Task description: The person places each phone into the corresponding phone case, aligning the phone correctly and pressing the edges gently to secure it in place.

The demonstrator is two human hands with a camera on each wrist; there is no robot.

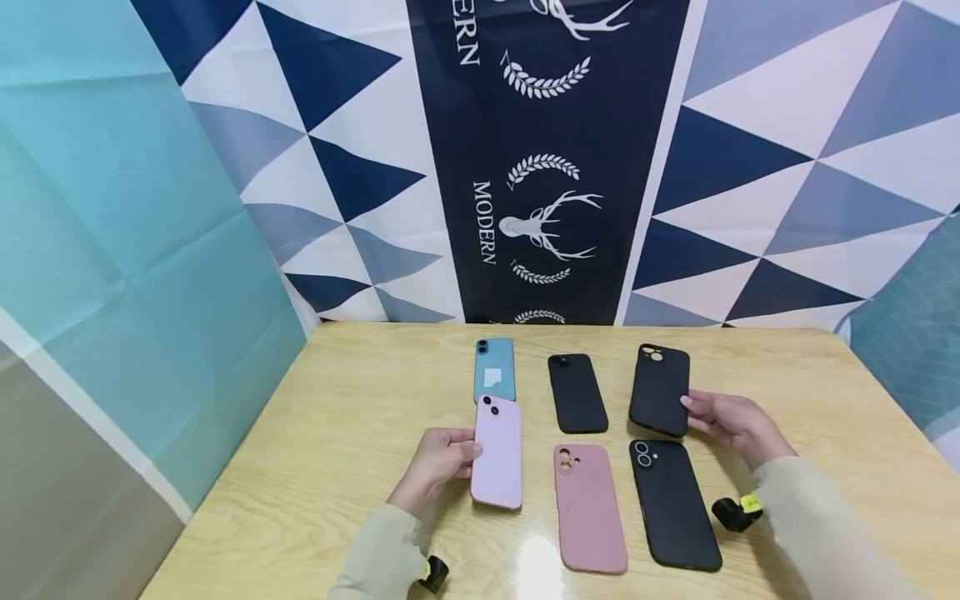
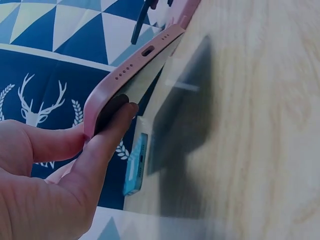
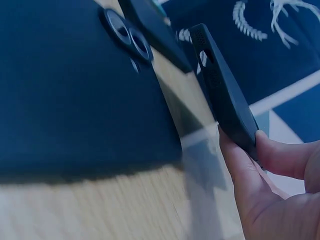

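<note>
My left hand (image 1: 441,463) pinches a light pink phone (image 1: 498,454) by its left edge and holds it above the table. In the left wrist view the pink phone's bottom edge (image 2: 135,60) shows a port, with the thumb on one face and fingers under the other. On the right, my right hand (image 1: 738,423) grips a black phone case (image 1: 660,390) by its lower right edge, tilted off the wood. From the right wrist view this black case (image 3: 225,92) appears edge-on between thumb and fingers, with an opening in its end.
A blue phone (image 1: 494,367) lies behind the pink one. Between the hands are a black phone (image 1: 577,393) and a rose-pink case (image 1: 590,508). Nearer me on the right lies another black case (image 1: 677,505). A patterned cloth (image 1: 555,167) hangs behind the wooden table (image 1: 360,392).
</note>
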